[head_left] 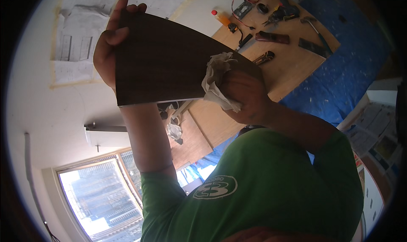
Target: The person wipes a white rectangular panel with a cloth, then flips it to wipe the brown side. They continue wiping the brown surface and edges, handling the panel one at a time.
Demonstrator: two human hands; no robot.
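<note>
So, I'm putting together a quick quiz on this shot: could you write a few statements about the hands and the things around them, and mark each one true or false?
1. The left hand holds a panel by its edge. True.
2. The right hand holds crumpled pale material. True.
3. The panel is white. False: it is dark brown.
4. A drill and a hammer lie on a wooden board. True.
5. A yellow sheet shows beside the board. False: the blue sheet does.
6. The left sleeve is red. False: it is green.
</note>
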